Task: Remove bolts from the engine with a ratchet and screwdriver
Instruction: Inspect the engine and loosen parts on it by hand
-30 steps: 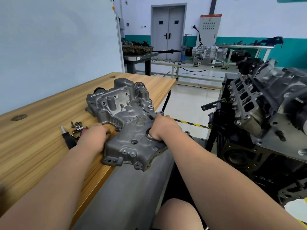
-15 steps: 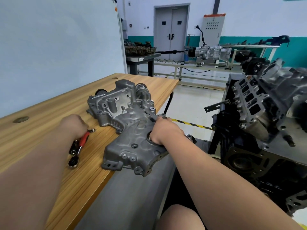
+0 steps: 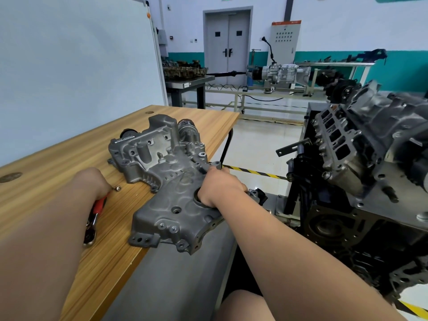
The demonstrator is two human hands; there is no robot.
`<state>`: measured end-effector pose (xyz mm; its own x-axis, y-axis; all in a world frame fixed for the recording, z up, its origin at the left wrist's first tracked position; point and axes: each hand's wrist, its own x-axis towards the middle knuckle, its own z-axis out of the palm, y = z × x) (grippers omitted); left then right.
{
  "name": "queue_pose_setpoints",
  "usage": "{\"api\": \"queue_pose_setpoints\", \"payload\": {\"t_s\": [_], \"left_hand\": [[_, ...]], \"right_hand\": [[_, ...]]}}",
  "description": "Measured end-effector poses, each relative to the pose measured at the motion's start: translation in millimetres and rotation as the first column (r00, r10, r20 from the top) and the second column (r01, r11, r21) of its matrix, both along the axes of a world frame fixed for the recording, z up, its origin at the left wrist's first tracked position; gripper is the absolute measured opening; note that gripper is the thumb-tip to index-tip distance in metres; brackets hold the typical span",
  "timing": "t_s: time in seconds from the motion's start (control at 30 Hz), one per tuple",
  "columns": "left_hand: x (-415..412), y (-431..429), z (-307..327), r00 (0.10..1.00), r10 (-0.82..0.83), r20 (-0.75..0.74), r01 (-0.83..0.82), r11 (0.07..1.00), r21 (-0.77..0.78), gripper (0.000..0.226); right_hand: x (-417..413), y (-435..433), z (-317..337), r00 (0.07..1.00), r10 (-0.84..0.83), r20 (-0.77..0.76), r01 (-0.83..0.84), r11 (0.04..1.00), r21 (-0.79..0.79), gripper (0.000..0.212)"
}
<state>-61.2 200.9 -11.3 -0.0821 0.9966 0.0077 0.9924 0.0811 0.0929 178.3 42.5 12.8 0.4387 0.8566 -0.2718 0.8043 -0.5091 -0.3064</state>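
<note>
A grey cast engine cover (image 3: 162, 172) lies on the wooden table (image 3: 58, 163), its near end overhanging the table's edge. My right hand (image 3: 218, 187) grips the cover at its right side, fingers curled into the round opening. My left hand (image 3: 91, 181) rests on the table left of the cover, over the far end of a red-handled ratchet (image 3: 95, 216). That hand's fingers are hidden, so whether they hold the ratchet does not show. A loose bolt (image 3: 118, 188) lies just right of my left hand. The engine block (image 3: 361, 158) stands on a stand at the right.
A whiteboard (image 3: 76, 66) stands behind the table. A gap with floor and striped tape (image 3: 254, 172) separates the table from the engine stand. Benches with a gearbox (image 3: 280, 74) and other parts line the far wall.
My left hand let go of the cover's left edge and moved left onto the ratchet's handle end. My right hand kept its grip on the cover, which stayed in place.
</note>
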Motion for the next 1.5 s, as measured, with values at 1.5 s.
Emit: {"api": "queue_pose_setpoints", "payload": {"t_s": [1.5], "left_hand": [[89.6, 37.2, 76.9, 0.843, -0.050, 0.535, -0.007, 0.995, 0.103, 0.076]], "right_hand": [[37.2, -31.4, -43.8, 0.932, 0.071, -0.355, 0.004, 0.978, 0.208, 0.072]]}}
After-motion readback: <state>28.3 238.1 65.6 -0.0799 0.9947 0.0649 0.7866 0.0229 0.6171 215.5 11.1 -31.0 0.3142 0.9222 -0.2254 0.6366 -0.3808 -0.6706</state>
